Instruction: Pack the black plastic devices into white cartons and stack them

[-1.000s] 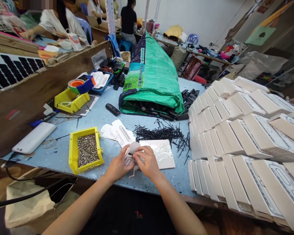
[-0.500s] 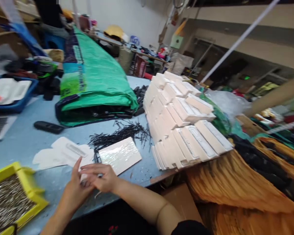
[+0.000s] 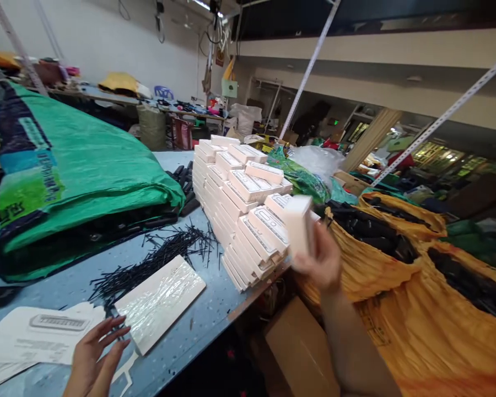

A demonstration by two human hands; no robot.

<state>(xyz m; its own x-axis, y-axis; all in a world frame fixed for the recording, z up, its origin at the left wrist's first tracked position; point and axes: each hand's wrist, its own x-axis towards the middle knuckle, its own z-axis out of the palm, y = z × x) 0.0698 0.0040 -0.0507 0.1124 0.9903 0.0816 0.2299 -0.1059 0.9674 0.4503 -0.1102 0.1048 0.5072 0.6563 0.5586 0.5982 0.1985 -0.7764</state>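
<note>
My right hand [image 3: 324, 258] grips a small white box [image 3: 298, 225], held up beside the near right end of a tall stack of like boxes [image 3: 227, 207]. The held box is slightly blurred. Low on the left, my left hand [image 3: 101, 350] has its fingers apart and holds nothing. It is over the edge of flat white printed card sheets [image 3: 45, 333]. Just right of its fingertips lies a flat white pack with a shiny clear surface [image 3: 161, 303]. A heap of thin black sticks [image 3: 149, 264] lies behind that pack.
A large green sack [image 3: 86, 171] with black pieces in its mouth lies on the blue table [image 3: 215, 309]. Orange sacks [image 3: 355, 275] of black items stand to the right, with a cardboard box [image 3: 301, 342] below the table edge.
My hands were together over the white cards and have parted. My right hand has moved right to the stack with a white box. The view has turned right.
</note>
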